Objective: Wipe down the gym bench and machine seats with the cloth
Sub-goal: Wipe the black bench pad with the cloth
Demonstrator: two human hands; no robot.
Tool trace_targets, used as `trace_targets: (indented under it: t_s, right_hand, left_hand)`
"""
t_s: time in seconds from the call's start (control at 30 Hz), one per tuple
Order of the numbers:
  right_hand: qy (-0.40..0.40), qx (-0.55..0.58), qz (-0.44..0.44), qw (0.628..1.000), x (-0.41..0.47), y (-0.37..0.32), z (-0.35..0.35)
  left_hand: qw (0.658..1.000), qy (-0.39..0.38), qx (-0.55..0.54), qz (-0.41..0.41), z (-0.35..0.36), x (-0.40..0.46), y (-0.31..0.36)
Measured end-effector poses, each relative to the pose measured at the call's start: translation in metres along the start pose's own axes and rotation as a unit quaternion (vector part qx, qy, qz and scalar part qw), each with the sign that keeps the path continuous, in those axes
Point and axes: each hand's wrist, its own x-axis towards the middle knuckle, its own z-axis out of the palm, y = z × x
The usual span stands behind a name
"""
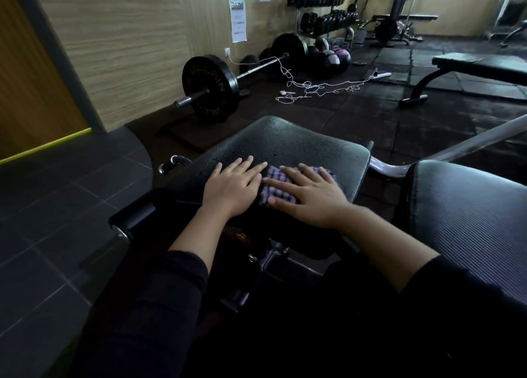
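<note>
Cloth (pixel 281 185), a checked one, is lying flat on the black seat pad (pixel 285 143) at the centre of the frame, and the right hand (pixel 310 199) is pressing down on it with straight, spread fingers. The left hand (pixel 233 189) is resting just beside it, fingers straight and flat on the bare pad, its fingertips touching the cloth's left edge; neither hand is gripping anything.

Droplets are sitting on the upper part of the pad, above the fingers, so that area is likely waiting to be wiped. Because the cloth is only being held by a flat palm, it could bunch up or slip out from under the hand on a hard push, leaving streaks. The pad is tilting, so a heavy lean could let the left hand slide on the wet surface.

Right of centre, a second padded seat (pixel 467 212) is waiting untouched. In the upper left of the frame a barbell (pixel 211 88) is resting on the floor, with a tangled white cord (pixel 319 88) near it.
</note>
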Motion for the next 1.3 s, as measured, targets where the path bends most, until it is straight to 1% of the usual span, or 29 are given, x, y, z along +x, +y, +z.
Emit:
trace_targets:
  t_s: [0.1,0.17,0.2,0.27,0.33,0.4,0.47,0.53,0.57,0.67,0.7,0.73,0.77,0.8,0.9,0.97,1.03,1.1,1.17,1.23,1.3]
  right_hand:
    - [0.06,-0.044,-0.116,0.99,-0.025,-0.008,0.012]
    - [0.056,-0.055,-0.178,0.981,-0.047,0.011,0.014]
    - [0.042,-0.05,-0.185,0.98,-0.055,0.026,0.012]
    - [0.016,-0.025,-0.159,0.987,-0.058,0.054,0.005]
    - [-0.001,0.003,-0.09,0.996,-0.045,0.072,-0.005]
    - [-0.021,0.03,-0.016,0.999,-0.022,0.077,-0.01]
    - [-0.021,0.024,0.004,0.999,0.001,0.062,-0.009]
    - [-0.012,-0.007,-0.012,1.0,0.012,0.035,-0.006]
    - [-0.004,-0.029,-0.035,0.999,0.009,0.022,-0.003]
    - [0.034,-0.056,-0.171,0.983,-0.028,0.012,0.006]
    - [0.028,-0.05,-0.211,0.976,-0.041,0.02,0.006]
    - [0.012,-0.039,-0.232,0.972,-0.047,0.034,0.003]
    - [-0.005,-0.025,-0.227,0.973,-0.05,0.05,-0.001]
    - [-0.014,-0.017,-0.205,0.978,-0.047,0.066,-0.005]
    - [-0.017,-0.009,-0.11,0.994,-0.024,0.094,-0.013]
    - [-0.023,0.0,-0.062,0.998,-0.004,0.088,-0.01]
    - [-0.015,-0.003,-0.051,0.999,0.014,0.065,-0.006]
    - [-0.007,-0.027,-0.071,0.997,0.017,0.038,-0.004]
    - [0.013,-0.047,-0.118,0.992,0.003,0.023,0.0]
    - [0.025,-0.046,-0.191,0.98,-0.021,0.026,0.003]
    - [0.012,-0.025,-0.242,0.97,-0.039,0.045,0.002]
  left_hand:
    - [1.0,-0.002,-0.009,0.007,0.0,0.002,-0.003]
    - [1.0,-0.002,-0.016,0.01,0.0,0.0,-0.003]
    - [1.0,0.001,-0.016,0.011,0.0,-0.001,-0.003]
    - [1.0,0.009,-0.011,0.01,0.0,-0.002,-0.002]
    - [1.0,0.011,-0.007,0.01,0.001,-0.002,-0.001]
    - [1.0,0.014,-0.004,0.008,0.002,-0.001,-0.001]
    - [1.0,0.018,-0.006,0.007,0.003,0.001,-0.002]
    - [0.999,0.028,-0.026,0.001,0.004,0.004,-0.005]
    - [0.999,0.033,-0.041,-0.004,0.004,0.005,-0.006]
    - [0.998,0.042,-0.052,-0.013,0.004,0.006,-0.007]
    - [0.998,0.042,-0.045,-0.013,0.004,0.006,-0.007]
    - [0.998,0.041,-0.04,-0.012,0.005,0.005,-0.006]
    - [0.998,0.039,-0.037,-0.012,0.005,0.005,-0.006]
    - [0.999,0.039,-0.036,-0.012,0.006,0.005,-0.006]
    - [0.999,0.035,-0.033,-0.015,0.006,0.004,-0.005]
    - [0.999,0.032,-0.03,-0.016,0.006,0.005,-0.005]
    - [0.999,0.029,-0.027,-0.017,0.005,0.005,-0.005]
    - [0.999,0.026,-0.029,-0.017,0.004,0.005,-0.005]
    - [0.999,0.025,-0.033,-0.014,0.003,0.005,-0.005]
    - [0.999,0.024,-0.036,-0.015,0.003,0.006,-0.005]
    - [0.999,0.023,-0.033,-0.017,0.003,0.006,-0.005]
